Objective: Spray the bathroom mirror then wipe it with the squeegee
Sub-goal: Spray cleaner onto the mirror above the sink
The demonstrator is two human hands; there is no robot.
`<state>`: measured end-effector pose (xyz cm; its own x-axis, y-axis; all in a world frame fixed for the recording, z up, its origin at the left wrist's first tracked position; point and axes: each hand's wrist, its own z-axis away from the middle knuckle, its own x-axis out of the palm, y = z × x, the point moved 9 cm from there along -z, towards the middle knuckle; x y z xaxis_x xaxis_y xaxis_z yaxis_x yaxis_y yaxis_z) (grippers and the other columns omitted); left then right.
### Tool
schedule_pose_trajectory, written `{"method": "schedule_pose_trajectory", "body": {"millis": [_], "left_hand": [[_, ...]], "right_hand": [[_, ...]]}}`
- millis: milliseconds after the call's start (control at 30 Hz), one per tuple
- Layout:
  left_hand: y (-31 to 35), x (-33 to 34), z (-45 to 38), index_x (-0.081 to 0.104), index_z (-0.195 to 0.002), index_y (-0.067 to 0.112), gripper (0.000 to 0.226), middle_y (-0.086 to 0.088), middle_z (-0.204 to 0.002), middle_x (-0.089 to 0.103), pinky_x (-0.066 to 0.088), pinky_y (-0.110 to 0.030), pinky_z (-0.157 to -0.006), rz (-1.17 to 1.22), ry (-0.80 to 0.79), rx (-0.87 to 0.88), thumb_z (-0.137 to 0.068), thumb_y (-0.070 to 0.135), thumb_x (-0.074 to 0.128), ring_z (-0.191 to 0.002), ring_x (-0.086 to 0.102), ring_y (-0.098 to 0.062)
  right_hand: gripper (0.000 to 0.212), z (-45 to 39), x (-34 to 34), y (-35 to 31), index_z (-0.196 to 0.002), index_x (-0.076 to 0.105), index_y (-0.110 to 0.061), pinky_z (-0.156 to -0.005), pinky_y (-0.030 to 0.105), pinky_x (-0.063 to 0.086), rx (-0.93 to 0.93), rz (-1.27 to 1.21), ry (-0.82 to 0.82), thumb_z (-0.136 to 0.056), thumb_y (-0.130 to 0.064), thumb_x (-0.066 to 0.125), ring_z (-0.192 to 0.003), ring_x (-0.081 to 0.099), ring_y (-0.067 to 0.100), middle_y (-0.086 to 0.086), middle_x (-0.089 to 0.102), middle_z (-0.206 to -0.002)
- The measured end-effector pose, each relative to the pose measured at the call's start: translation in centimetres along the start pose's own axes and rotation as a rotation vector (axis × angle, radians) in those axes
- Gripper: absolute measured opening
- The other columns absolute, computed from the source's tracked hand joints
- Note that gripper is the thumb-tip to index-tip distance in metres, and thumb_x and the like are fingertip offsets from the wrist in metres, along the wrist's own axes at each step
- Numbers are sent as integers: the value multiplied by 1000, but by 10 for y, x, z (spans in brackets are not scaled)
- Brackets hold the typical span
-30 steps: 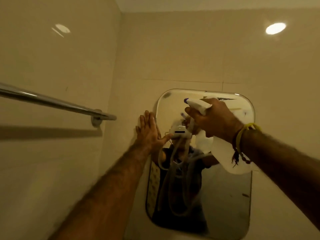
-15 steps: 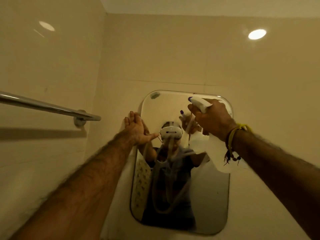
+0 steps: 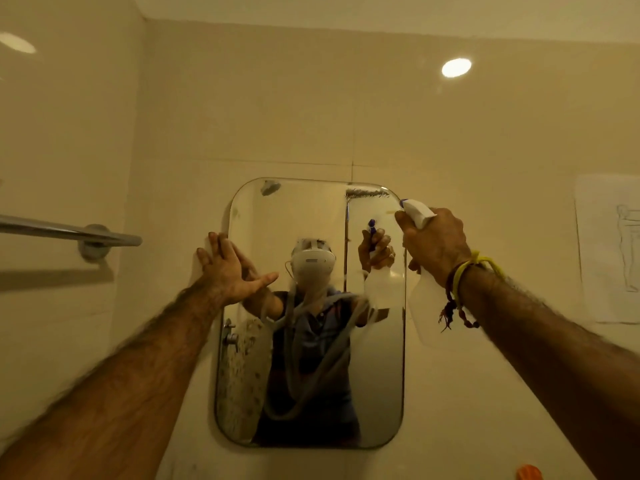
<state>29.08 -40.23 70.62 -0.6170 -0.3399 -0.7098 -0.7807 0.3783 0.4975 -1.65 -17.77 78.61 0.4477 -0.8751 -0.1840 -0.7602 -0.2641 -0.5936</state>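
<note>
Right hand [image 3: 434, 242] grips translucent spray bottle [image 3: 427, 313], contents indiscernible.

Two hands were raised at a wall mirror, one of them holding a spray bottle.

The left hand [image 3: 230, 271] lay flat with spread fingers against the left edge of the mirror [image 3: 311, 216]. The right hand [image 3: 434, 242], a yellow band [image 3: 465, 268] at its wrist, gripped the neck of a white spray bottle [image 3: 420, 306] beside the mirror's upper right corner, nozzle aimed left toward the glass. A towel bar [image 3: 69, 232] crossed the left wall, and a sheet of paper [image 3: 609, 247] hung on the right.
</note>
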Motion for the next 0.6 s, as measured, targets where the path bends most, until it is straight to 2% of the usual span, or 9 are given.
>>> {"method": "schedule_pose_trajectory", "body": {"millis": [67,200,267,400,500,600], "left_hand": [[-4,5,3,-31,-154,13,145,-7,-163,-36,8,-61,-124,-10,-13,13,-71,78,67,-151,-26,-39],[-16,12,4,-32,-154,13,142,-7,-162,-38,2,-56,-126,-67,-43,73,-72,77,66,-151,-28,-36],[-23,12,3,-31,-155,15,142,-6,-162,-38,1,-54,-126,-81,-58,99,-73,75,67,-151,-28,-35],[-31,9,-2,-28,-156,19,140,-1,-162,-37,6,-56,-126,-80,-87,128,-73,72,70,-153,-25,-32],[-35,3,-3,-23,-158,21,135,1,-164,-33,9,-53,-127,-93,-79,164,-75,68,73,-155,-20,-29],[-41,-3,0,-22,-159,24,132,4,-166,-27,10,-50,-128,-110,-65,217,-79,58,77,-156,-16,-24]], "right_hand": [[18,7,10,0,-96,60,-22,-45,24,50,16,-26,-34,-94,-40,62,-57,67,19,1,66,-77],[19,26,41,-17,-79,59,-26,-38,21,48,-39,-98,-111,-95,-36,61,-44,64,10,-2,65,-67],[18,33,58,-30,-91,62,-21,-44,27,55,-70,-99,-148,-95,-39,60,-52,67,14,0,67,-74],[37,44,91,-51,-116,63,-12,-58,41,62,-100,-108,-226,-95,-42,59,-72,71,28,11,70,-95],[36,57,113,-70,-117,61,-11,-72,48,61,-170,-124,-260,-95,-40,59,-85,70,29,11,69,-101],[37,67,133,-83,-117,60,-9,-71,48,61,-185,-166,-296,-95,-38,59,-83,70,29,12,68,-101]]}}
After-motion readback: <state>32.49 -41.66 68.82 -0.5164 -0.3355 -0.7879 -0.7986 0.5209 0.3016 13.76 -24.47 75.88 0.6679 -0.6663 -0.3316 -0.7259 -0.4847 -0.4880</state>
